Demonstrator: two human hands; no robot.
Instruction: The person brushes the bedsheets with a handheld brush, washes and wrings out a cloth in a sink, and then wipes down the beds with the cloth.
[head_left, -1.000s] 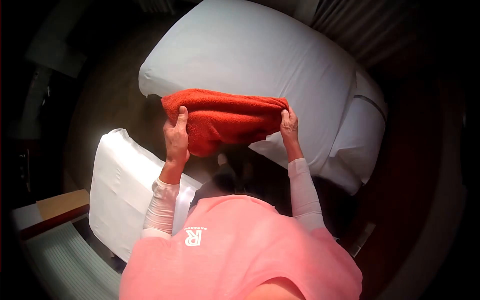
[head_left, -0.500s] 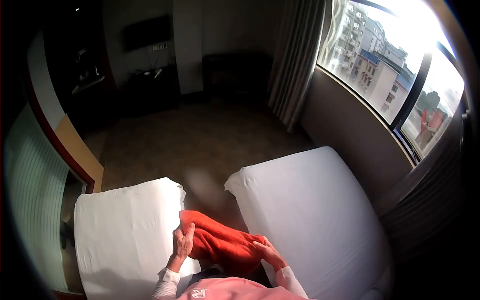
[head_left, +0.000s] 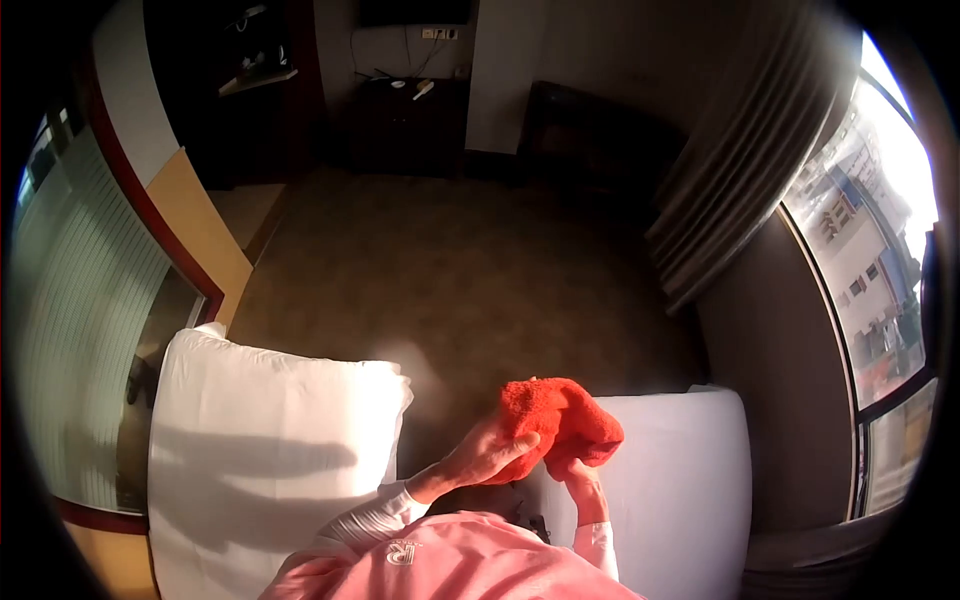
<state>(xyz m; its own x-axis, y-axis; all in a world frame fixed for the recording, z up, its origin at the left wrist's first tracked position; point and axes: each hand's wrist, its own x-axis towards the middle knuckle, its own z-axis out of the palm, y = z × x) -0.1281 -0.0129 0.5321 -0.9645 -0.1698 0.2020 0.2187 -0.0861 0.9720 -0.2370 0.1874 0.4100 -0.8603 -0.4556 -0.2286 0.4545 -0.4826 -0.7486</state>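
Observation:
A red fluffy towel [head_left: 555,415] is bunched up in front of my body, held between both hands. My left hand [head_left: 485,452] grips its left side, thumb on top and the other fingers hidden behind the cloth. From below, my right hand [head_left: 580,482] pinches the lower right part, with its fingertips partly covered by a fold. The towel hangs in the air over the gap and the inner edge of the right bed [head_left: 670,450]. To the left lies the other bed [head_left: 270,410], covered with a white sheet and crossed by shadows of my arms.
Brown carpet [head_left: 450,270] stretches beyond the beds. A dark cabinet [head_left: 410,130] with small items stands at the far wall. A grey curtain [head_left: 750,150] and a window [head_left: 880,250] are at the right, a striped glass partition [head_left: 90,330] at the left.
The towel, spread between my hands before, is now bunched and raised, with my hands closer together. My view has turned left and down, shifting the beds and window.

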